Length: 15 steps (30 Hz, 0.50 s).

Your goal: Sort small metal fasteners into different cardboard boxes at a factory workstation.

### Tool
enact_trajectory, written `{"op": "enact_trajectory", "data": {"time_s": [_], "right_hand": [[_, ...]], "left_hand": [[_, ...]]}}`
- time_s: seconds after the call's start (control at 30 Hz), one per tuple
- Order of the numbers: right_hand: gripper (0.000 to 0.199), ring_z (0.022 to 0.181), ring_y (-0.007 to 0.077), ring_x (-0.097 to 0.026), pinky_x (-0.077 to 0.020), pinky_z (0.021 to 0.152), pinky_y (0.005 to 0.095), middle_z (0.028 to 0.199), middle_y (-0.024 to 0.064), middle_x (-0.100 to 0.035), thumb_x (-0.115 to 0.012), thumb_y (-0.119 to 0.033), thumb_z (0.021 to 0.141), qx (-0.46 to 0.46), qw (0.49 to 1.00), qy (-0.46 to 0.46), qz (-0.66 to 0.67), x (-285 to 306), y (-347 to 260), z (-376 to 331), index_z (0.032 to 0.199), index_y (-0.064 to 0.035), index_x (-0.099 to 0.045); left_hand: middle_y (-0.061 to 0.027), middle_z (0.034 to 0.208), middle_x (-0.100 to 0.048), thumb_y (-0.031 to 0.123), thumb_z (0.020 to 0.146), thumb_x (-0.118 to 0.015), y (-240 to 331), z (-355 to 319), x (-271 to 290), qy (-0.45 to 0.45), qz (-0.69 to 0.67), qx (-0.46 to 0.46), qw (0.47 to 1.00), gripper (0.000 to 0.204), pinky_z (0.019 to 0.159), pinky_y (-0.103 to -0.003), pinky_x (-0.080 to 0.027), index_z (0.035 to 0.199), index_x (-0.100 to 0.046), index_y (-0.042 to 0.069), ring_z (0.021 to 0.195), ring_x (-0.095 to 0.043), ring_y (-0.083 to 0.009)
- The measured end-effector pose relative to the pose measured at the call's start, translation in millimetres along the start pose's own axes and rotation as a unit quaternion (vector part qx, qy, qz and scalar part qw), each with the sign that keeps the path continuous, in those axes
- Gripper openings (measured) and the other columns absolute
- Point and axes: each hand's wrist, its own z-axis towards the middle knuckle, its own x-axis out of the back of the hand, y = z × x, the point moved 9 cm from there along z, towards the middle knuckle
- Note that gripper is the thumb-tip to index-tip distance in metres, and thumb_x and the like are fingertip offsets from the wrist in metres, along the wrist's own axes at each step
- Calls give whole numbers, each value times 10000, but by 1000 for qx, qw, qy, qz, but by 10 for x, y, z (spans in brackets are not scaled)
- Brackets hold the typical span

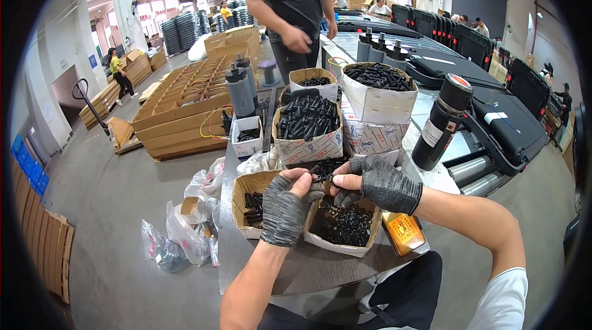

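My left hand and my right hand, both in grey fingerless gloves, meet above an open box of small black rings. Between the pinched fingertips of both hands is a small black part, too small to identify. Left of that box, partly behind my left hand, stands a carton with black cylindrical pieces. Just beyond my hands a larger white carton is heaped with black connector-like pieces. A loose pile of black parts lies partly hidden behind my fingers.
More black parts fill a raised carton and a small white box. A black bottle stands right, near an orange-yellow packet. Plastic bags lie on the floor left. A person in black stands beyond the table.
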Motion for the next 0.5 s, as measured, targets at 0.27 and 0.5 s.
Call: {"op": "enact_trajectory", "data": {"time_s": [0.27,0.5], "right_hand": [[374,862,137,-652,-523,804,270,931,96,-698,-658,-261,911,-9,999,-5,33,19,-11,40,1117,49,-624],[378,836,143,-656,-518,801,264,888,101,-706,-667,-240,894,-8,998,-42,-45,-13,-218,84,1095,79,-640]], "left_hand": [[-110,960,-643,107,929,-623,4,-8,-27,0,-7,-4,1000,185,747,-276,-551,1061,-586,-18,844,-629,-166],[-90,925,-644,121,922,-640,-21,-9,-16,4,-20,16,1000,199,722,-272,-547,1059,-597,-16,804,-628,-161]]}}
